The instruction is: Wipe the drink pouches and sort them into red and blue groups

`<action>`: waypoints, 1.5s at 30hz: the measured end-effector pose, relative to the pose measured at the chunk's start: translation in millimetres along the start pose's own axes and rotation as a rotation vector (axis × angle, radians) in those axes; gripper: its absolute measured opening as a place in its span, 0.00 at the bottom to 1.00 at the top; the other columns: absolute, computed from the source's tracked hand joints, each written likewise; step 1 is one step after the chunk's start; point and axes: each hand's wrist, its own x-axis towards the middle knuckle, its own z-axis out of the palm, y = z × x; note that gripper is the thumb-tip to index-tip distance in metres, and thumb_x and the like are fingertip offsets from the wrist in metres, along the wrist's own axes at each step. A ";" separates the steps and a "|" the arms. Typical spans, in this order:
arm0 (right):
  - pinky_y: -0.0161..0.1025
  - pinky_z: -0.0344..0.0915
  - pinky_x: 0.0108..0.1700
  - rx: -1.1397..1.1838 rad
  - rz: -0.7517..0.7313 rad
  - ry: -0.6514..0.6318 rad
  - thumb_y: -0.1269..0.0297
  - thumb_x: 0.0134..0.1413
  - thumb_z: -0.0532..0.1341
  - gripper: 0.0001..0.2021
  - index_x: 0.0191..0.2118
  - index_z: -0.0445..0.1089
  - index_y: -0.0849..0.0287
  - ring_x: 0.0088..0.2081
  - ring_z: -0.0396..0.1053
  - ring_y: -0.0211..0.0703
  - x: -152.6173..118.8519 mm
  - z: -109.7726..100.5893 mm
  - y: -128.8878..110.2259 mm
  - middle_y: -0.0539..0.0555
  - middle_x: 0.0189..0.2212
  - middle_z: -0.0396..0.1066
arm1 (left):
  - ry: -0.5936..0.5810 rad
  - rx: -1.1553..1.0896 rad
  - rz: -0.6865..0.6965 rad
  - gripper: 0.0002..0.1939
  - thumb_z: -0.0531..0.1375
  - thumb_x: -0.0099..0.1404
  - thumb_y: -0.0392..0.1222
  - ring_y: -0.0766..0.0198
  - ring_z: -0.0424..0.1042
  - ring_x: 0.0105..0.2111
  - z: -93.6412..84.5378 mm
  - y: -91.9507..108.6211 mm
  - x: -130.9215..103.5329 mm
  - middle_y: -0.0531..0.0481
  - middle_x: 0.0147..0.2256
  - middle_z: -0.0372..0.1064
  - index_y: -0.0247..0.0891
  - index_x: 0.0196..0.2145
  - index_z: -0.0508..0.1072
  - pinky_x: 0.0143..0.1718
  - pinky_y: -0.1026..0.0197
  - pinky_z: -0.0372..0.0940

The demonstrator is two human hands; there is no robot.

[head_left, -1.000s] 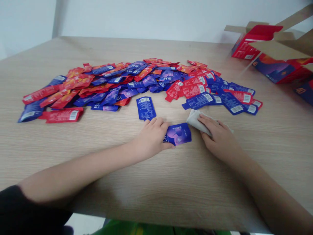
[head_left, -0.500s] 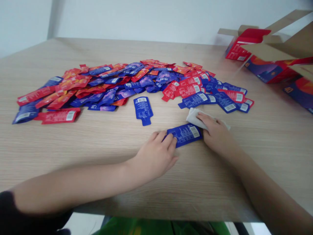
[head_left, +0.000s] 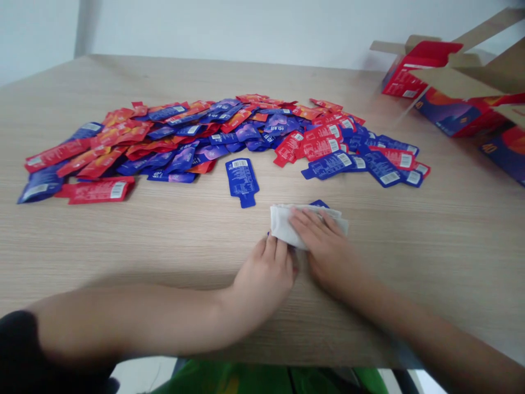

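Observation:
A blue sachet (head_left: 319, 204) lies flat on the table, mostly covered by a folded white cloth (head_left: 283, 224). Its far right corner shows beyond the cloth. With fingers pressed together, my left hand (head_left: 266, 271) holds the sachet's left end, at the cloth's near left edge. My right hand (head_left: 324, 243) presses on top of the cloth, its fingers stretched out over it. Another blue sachet (head_left: 241, 179) lies alone, barcode side up, just beyond my hands.
A wide heap of red and blue sachets (head_left: 180, 137) spreads across the middle of the table (head_left: 135, 235). Flatter sachets (head_left: 381, 167) overlap at its right end. Open cartons (head_left: 447, 112) stand at the far right, flaps raised.
My right hand has moved left with the white cloth, which now covers most of the blue sachet. My left hand remains at the sachet's left end.

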 end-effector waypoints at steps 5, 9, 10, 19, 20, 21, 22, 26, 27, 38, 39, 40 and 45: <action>0.63 0.52 0.64 -0.113 0.221 0.064 0.74 0.59 0.48 0.26 0.63 0.61 0.69 0.65 0.54 0.61 0.2 3.5 15.5 0.64 0.65 0.57 | 0.055 0.013 -0.029 0.20 0.54 0.69 0.37 0.41 0.71 0.53 4.6 1.4 -2.1 0.25 0.53 0.69 0.17 0.50 0.74 0.46 0.51 0.71; 0.60 0.47 0.67 -0.062 -0.014 -0.003 0.77 0.58 0.47 0.27 0.63 0.63 0.64 0.67 0.52 0.54 -2.2 2.3 6.6 0.58 0.66 0.56 | 0.061 0.006 -0.026 0.18 0.53 0.70 0.37 0.43 0.75 0.49 4.8 0.4 -1.3 0.27 0.49 0.73 0.19 0.47 0.76 0.45 0.51 0.71; 0.59 0.47 0.67 -0.052 -0.009 -0.009 0.77 0.58 0.46 0.27 0.63 0.62 0.64 0.67 0.52 0.53 -2.0 1.8 7.0 0.59 0.66 0.56 | 0.067 0.006 -0.027 0.19 0.53 0.70 0.37 0.43 0.74 0.49 4.6 -0.2 -1.3 0.26 0.49 0.72 0.19 0.48 0.76 0.45 0.51 0.71; 0.60 0.47 0.67 -0.048 -0.074 -0.006 0.77 0.57 0.47 0.28 0.64 0.61 0.66 0.68 0.50 0.52 -5.5 8.1 -3.5 0.60 0.66 0.55 | 0.021 -0.012 -0.088 0.17 0.57 0.68 0.38 0.42 0.73 0.51 2.7 -0.1 -3.2 0.27 0.49 0.73 0.23 0.48 0.77 0.48 0.48 0.70; 0.59 0.47 0.68 -0.037 -0.089 -0.021 0.77 0.57 0.47 0.28 0.64 0.61 0.67 0.68 0.50 0.51 -6.0 7.7 -3.3 0.60 0.66 0.55 | 0.029 -0.009 -0.092 0.17 0.57 0.68 0.38 0.41 0.73 0.51 3.2 0.4 -3.2 0.27 0.49 0.73 0.23 0.47 0.77 0.48 0.48 0.70; 0.59 0.48 0.68 -0.035 -0.058 -0.025 0.77 0.58 0.46 0.28 0.65 0.59 0.68 0.68 0.50 0.51 -6.2 6.8 -0.7 0.61 0.66 0.54 | 0.038 -0.003 -0.098 0.18 0.56 0.68 0.38 0.40 0.73 0.51 4.0 0.8 -3.3 0.26 0.49 0.72 0.22 0.48 0.77 0.47 0.48 0.71; 0.60 0.49 0.67 -0.042 0.006 -0.018 0.76 0.59 0.46 0.28 0.65 0.58 0.68 0.68 0.50 0.52 -6.3 5.5 3.8 0.62 0.67 0.54 | 0.048 0.007 -0.103 0.20 0.55 0.69 0.39 0.40 0.73 0.51 4.8 1.2 -3.3 0.24 0.51 0.71 0.21 0.50 0.75 0.47 0.48 0.71; 0.66 0.51 0.64 -0.101 0.187 0.034 0.75 0.60 0.47 0.31 0.69 0.51 0.64 0.67 0.50 0.59 -7.9 3.9 14.4 0.63 0.67 0.52 | 0.071 0.031 -0.104 0.23 0.53 0.70 0.41 0.40 0.71 0.53 7.7 1.5 -3.4 0.23 0.54 0.67 0.18 0.54 0.72 0.46 0.49 0.70; 0.66 0.51 0.64 -0.103 0.143 0.029 0.75 0.58 0.48 0.31 0.69 0.52 0.65 0.68 0.50 0.59 -8.8 4.8 11.3 0.63 0.67 0.52 | 0.072 0.028 -0.101 0.23 0.54 0.69 0.41 0.39 0.71 0.53 7.9 1.1 -3.4 0.23 0.53 0.68 0.18 0.53 0.73 0.46 0.49 0.70; 0.63 0.53 0.64 -0.026 0.241 0.025 0.74 0.59 0.47 0.28 0.66 0.57 0.68 0.66 0.54 0.56 -3.7 -3.6 27.8 0.63 0.65 0.56 | 0.017 0.025 -0.095 0.24 0.53 0.69 0.40 0.39 0.69 0.55 5.5 -0.5 -1.5 0.23 0.56 0.63 0.17 0.56 0.70 0.46 0.48 0.69; 0.63 0.52 0.65 -0.029 0.213 0.024 0.75 0.59 0.47 0.29 0.66 0.57 0.67 0.66 0.53 0.56 -3.8 -2.7 25.6 0.63 0.66 0.55 | 0.013 0.028 -0.096 0.24 0.52 0.70 0.40 0.39 0.69 0.55 5.7 -0.1 -1.4 0.23 0.56 0.63 0.17 0.56 0.70 0.46 0.48 0.69; 0.63 0.51 0.65 -0.025 0.157 0.017 0.75 0.58 0.48 0.29 0.66 0.58 0.66 0.67 0.52 0.56 -3.9 -1.7 21.5 0.62 0.66 0.55 | 0.010 0.029 -0.098 0.24 0.52 0.70 0.40 0.39 0.69 0.55 6.0 0.1 -1.5 0.23 0.56 0.64 0.16 0.55 0.70 0.46 0.48 0.69; 0.58 0.49 0.67 0.040 0.016 -0.038 0.76 0.57 0.48 0.29 0.64 0.60 0.64 0.67 0.52 0.49 -3.5 -2.4 16.5 0.58 0.66 0.56 | -0.027 -0.013 -0.103 0.26 0.52 0.70 0.43 0.37 0.68 0.56 5.2 -2.4 -0.9 0.21 0.56 0.64 0.15 0.55 0.70 0.48 0.47 0.68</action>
